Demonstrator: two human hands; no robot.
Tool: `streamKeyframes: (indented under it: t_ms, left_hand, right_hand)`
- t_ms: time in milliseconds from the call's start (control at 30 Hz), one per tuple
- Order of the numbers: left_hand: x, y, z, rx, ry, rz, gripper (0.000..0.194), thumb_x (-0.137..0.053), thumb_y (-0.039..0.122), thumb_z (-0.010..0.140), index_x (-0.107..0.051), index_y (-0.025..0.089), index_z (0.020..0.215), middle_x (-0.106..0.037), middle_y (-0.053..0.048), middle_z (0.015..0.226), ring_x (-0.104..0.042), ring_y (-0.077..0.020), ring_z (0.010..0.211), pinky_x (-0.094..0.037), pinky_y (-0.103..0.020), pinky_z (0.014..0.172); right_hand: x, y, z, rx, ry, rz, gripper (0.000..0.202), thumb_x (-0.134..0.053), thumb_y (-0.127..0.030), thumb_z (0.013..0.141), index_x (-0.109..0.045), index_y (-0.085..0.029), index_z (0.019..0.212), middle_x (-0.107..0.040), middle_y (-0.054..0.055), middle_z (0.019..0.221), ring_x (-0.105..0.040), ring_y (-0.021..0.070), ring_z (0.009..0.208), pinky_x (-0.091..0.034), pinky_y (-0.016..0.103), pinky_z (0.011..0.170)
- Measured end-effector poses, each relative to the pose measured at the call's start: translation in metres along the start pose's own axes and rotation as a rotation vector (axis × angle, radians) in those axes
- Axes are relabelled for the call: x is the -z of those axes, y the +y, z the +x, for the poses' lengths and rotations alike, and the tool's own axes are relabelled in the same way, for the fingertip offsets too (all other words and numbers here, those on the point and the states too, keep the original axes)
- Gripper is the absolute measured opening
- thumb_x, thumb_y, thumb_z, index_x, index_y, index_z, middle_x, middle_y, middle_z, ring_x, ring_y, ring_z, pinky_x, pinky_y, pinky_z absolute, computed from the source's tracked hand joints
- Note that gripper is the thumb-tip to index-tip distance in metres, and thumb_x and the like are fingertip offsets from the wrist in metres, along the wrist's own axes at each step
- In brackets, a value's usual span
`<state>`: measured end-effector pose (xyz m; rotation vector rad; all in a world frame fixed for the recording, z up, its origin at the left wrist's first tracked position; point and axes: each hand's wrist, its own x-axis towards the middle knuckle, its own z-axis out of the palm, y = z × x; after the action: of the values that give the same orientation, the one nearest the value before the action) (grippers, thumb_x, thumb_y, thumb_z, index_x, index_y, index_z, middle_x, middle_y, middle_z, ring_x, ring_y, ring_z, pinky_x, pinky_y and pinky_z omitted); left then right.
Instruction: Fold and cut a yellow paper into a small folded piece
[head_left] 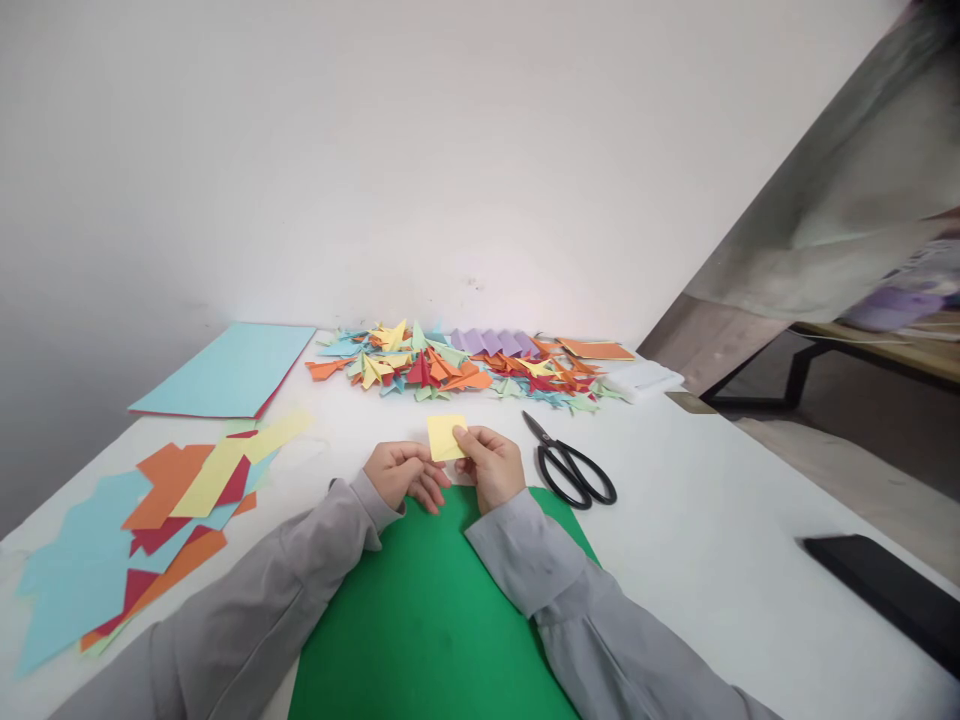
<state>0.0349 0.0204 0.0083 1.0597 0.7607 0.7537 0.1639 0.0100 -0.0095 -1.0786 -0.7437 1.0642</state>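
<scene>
A small yellow square of paper (444,438) is pinched between the thumb and fingers of my right hand (491,468), held up above the far end of a green sheet (442,610). My left hand (401,474) is beside the paper's lower left corner, its fingers loosely apart and the fingertips close to the edge. Whether they touch the paper is hard to make out. To the right of my right hand lie black-handled scissors (574,465), blades pointing away from me.
Folded paper pieces (435,368) in several colours are heaped along the wall, with a purple pleated strip (495,343) among them. Left are blue sheets (232,370) and coloured offcuts (172,490). A white object (643,380) lies back right, a black phone-like slab (885,590) at the right edge.
</scene>
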Motion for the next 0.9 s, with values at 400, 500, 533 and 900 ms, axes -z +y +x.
streamKeyframes:
  t_ms: [400, 500, 533, 900]
  left_hand:
    - [-0.002, -0.004, 0.001, -0.059, 0.026, 0.118, 0.039, -0.07, 0.044, 0.052, -0.057, 0.008, 0.06, -0.058, -0.004, 0.051, -0.054, -0.0117, 0.038, -0.046, -0.024, 0.035]
    - [-0.001, -0.005, 0.001, -0.062, 0.032, 0.116, 0.041, -0.069, 0.047, 0.052, -0.056, 0.008, 0.057, -0.058, -0.003, 0.049, -0.054, -0.0117, 0.036, -0.045, -0.023, 0.033]
    - [-0.001, -0.006, 0.002, -0.06, 0.032, 0.11, 0.041, -0.069, 0.047, 0.052, -0.056, 0.008, 0.058, -0.058, -0.003, 0.049, -0.053, -0.0118, 0.035, -0.044, -0.023, 0.033]
    - [0.002, -0.001, 0.002, -0.018, 0.017, 0.062, 0.038, -0.072, 0.042, 0.05, -0.056, 0.008, 0.056, -0.058, -0.005, 0.045, -0.053, -0.0135, 0.034, -0.043, -0.024, 0.031]
  right_hand:
    - [-0.004, -0.006, -0.01, -0.006, -0.143, -0.099, 0.029, -0.069, -0.04, 0.057, -0.056, -0.015, 0.052, -0.049, -0.005, 0.039, -0.043, 0.006, 0.034, -0.034, 0.018, 0.036]
    - [-0.005, -0.006, -0.011, -0.01, -0.146, -0.094, 0.029, -0.069, -0.04, 0.056, -0.055, -0.015, 0.052, -0.048, -0.006, 0.039, -0.043, 0.0056, 0.034, -0.034, 0.018, 0.036]
    - [-0.005, -0.006, -0.011, -0.01, -0.145, -0.092, 0.029, -0.07, -0.04, 0.056, -0.055, -0.015, 0.052, -0.048, -0.006, 0.039, -0.042, 0.0056, 0.034, -0.034, 0.018, 0.036]
    - [-0.005, -0.002, -0.009, -0.081, -0.195, -0.018, 0.033, -0.065, -0.047, 0.06, -0.055, -0.015, 0.056, -0.051, -0.005, 0.044, -0.045, 0.0068, 0.034, -0.036, 0.02, 0.036]
